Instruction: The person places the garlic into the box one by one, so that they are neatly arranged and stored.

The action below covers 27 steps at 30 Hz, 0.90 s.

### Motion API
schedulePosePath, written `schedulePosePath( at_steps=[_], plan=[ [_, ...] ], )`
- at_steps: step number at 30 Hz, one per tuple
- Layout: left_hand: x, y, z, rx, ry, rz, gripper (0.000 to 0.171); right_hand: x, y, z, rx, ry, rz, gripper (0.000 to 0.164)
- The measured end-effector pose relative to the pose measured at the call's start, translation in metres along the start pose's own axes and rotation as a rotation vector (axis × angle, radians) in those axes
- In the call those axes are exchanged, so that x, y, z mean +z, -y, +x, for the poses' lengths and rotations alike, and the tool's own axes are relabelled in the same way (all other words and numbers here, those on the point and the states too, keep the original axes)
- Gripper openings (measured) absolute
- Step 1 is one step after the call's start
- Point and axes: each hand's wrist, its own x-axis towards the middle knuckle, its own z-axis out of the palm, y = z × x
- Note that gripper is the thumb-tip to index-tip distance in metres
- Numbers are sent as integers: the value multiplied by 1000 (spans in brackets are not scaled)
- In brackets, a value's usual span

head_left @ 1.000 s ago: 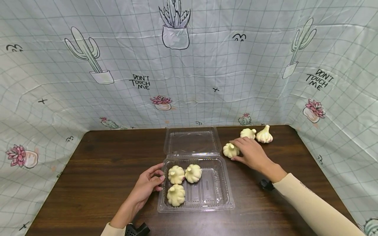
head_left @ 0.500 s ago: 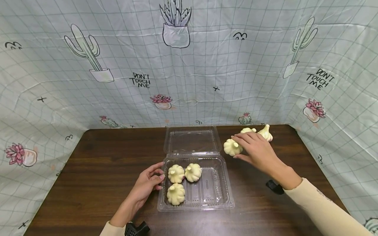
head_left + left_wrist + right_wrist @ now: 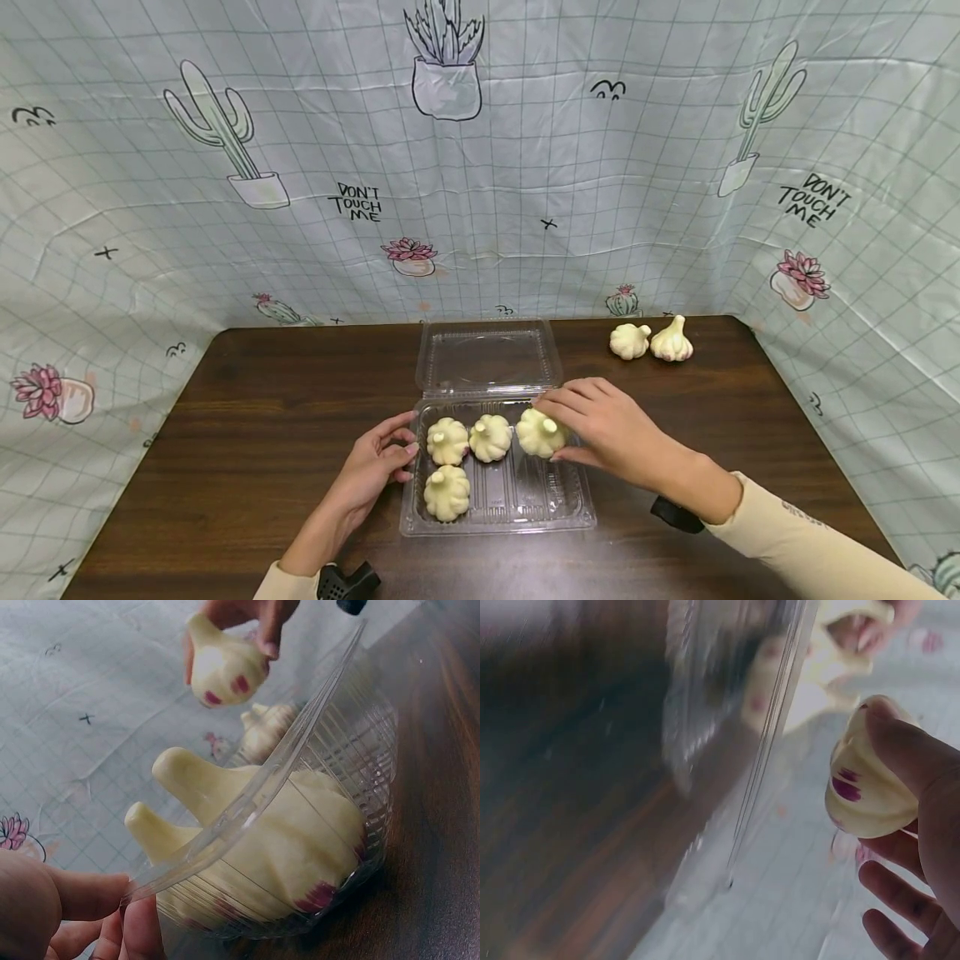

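Note:
My right hand grips a garlic bulb between thumb and fingers, over the right part of a clear plastic clamshell box. In the left wrist view the held bulb hangs above the box rim. My left hand pinches the left rim of the box between thumb and fingers, as the left wrist view shows close up. Inside the box, on its left side, are three bulbs: a back left garlic bulb, a front left garlic bulb and a middle garlic bulb.
Two more garlic bulbs, one lying on its side and one upright, are at the back right of the dark wooden table. The box's lid lies folded back. A patterned curtain stands behind the table.
My right hand has lifted the garlic bulb off the table and carried it left and nearer, to over the box. The left hand has stayed at the rim.

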Motion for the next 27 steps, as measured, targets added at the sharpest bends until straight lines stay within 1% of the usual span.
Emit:
schedulePosePath(
  at_steps=[6,15,18,27],
  plan=[
    [1,-1,-1,-4,-4,-2,53,9,20,9,-92,81,35,76],
    [1,-2,-1,-5,1,-5,53,18,37,21,-205,192,-6,73],
    [0,-2,-1,-6,2,-3,53,20,41,24,-226,222,-13,71],
    [-1,-2,-1,-4,6,-4,53,27,47,31,-247,301,-10,69]
  ],
)
